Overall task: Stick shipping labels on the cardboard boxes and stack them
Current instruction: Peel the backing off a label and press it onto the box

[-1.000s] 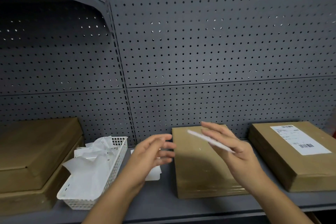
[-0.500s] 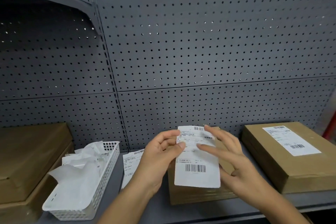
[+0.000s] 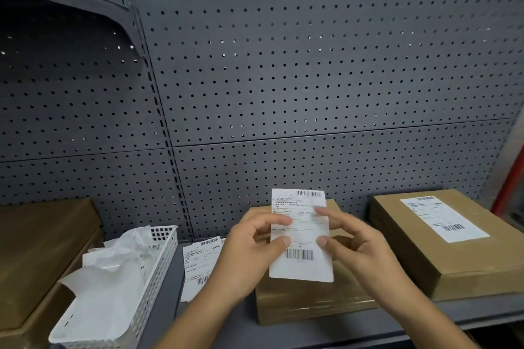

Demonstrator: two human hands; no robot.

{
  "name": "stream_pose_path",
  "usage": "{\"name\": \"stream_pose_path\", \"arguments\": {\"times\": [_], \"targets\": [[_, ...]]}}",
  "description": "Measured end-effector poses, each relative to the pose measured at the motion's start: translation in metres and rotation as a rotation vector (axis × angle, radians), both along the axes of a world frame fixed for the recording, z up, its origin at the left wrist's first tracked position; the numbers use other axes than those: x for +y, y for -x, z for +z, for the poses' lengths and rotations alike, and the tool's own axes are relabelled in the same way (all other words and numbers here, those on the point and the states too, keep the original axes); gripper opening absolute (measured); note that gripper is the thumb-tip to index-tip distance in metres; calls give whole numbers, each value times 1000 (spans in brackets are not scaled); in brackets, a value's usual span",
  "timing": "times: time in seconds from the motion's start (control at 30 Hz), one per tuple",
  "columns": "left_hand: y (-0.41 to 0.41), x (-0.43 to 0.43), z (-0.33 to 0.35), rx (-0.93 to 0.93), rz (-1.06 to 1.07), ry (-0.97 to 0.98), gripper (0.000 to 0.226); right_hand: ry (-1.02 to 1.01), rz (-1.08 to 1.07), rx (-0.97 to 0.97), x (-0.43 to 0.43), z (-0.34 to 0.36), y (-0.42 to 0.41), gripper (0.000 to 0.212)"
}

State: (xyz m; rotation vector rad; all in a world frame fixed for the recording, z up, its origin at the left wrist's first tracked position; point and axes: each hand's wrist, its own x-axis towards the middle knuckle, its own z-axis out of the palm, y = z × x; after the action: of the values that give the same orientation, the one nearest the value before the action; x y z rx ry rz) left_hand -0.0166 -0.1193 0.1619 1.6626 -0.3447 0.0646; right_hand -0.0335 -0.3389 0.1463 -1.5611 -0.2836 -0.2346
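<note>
A white shipping label (image 3: 301, 235) with barcodes stands upright, printed side toward me, above a plain cardboard box (image 3: 309, 302) in the middle of the shelf. My left hand (image 3: 249, 252) pinches the label's left edge between thumb and fingers. My right hand (image 3: 360, 246) pinches its right edge, one fingertip near the top corner. To the right lies a second cardboard box (image 3: 442, 252) with a label (image 3: 442, 218) stuck on its top. More loose labels (image 3: 200, 266) lie flat on the shelf left of the middle box.
A white plastic basket (image 3: 141, 286) holding crumpled backing paper sits at the left. Beyond it, stacked cardboard boxes (image 3: 39, 252) fill the far left. A grey pegboard wall (image 3: 312, 93) closes the back. The shelf's front edge (image 3: 397, 331) runs below the boxes.
The label has turned from edge-on in my right hand to upright and facing me, and my left hand has taken hold of its left edge. The view shifted slightly left.
</note>
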Motion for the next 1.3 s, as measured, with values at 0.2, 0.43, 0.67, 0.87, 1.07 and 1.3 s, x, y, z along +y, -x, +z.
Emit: {"name": "stream_pose_path", "arguments": {"times": [0.2, 0.43, 0.67, 0.87, 1.07, 1.3], "targets": [[-8, -8, -2, -155, 26, -220, 33, 82, 52, 49, -22, 2, -15, 34], [-14, -14, -3, -138, 42, -196, 34, 180, 22, -97, -34, 0, -30, 38], [-20, -17, -11, -116, 48, -175, 34, 110, 87, -40, -39, -1, -43, 52], [-30, -22, -13, -35, 77, -70, 28, 221, 123, 16, -43, -5, -54, 61], [-42, -22, -26, -13, 52, -240, 52, 379, 163, 14, -48, -23, -70, 76], [-48, -24, -37, -15, 74, -282, 56, 455, 165, 15, -51, -35, -78, 80]]}}
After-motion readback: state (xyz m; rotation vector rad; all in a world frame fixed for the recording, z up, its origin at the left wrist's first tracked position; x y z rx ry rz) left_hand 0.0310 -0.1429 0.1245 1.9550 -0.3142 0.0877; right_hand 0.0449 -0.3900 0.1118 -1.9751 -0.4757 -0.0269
